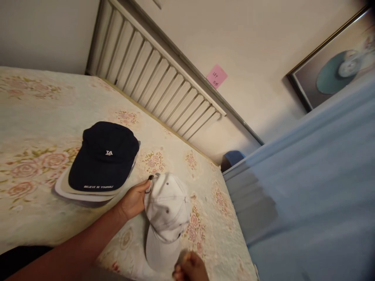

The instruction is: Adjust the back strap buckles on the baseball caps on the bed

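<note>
A white baseball cap (167,212) lies on a floral bedspread (38,113), its brim toward me. My left hand (133,201) grips the back edge of its crown, thumb on top by the strap. At the bottom edge, my right hand (190,269) pinches the white cap's brim, fingers curled. To the left a navy cap (102,158) with white lettering tops a stack of pale caps (63,187).
A slatted headboard (158,74) runs along the wall with a pink sticky note (216,76) above it. A blue curtain or sheet (310,187) fills the right side. A framed picture (336,62) hangs at the upper right.
</note>
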Demonstrator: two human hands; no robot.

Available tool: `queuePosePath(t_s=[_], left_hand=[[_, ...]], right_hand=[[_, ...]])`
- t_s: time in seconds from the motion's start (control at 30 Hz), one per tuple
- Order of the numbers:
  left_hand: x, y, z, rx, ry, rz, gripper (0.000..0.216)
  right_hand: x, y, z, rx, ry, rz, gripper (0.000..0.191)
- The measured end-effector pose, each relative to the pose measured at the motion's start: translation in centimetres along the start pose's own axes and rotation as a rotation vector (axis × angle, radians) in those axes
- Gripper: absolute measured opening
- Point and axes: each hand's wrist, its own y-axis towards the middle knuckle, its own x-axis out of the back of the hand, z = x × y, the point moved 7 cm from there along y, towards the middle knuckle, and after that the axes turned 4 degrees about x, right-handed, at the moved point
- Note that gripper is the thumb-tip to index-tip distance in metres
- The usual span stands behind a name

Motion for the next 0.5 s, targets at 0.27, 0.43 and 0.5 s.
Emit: queuePosePath(t_s=[0.27, 0.43, 0.5], left_hand=[[-1.1, -0.5, 0.3, -0.005, 0.107, 0.15, 0.025], [-1.6, -0.7, 0.4, 0.039, 0.076, 0.157, 0.026], [-2.1, -1.0, 0.6, 0.077, 0.052, 0.193, 0.032]], right_hand=[[-0.9, -1.3, 21.7, 0.736, -0.265, -0.205, 0.015], [-11.1, -5.2, 29.2, 1.148, -0.612, 0.087, 0.009], [-15.2, -6.4, 29.5, 1.315, -0.812, 0.295, 0.018]])
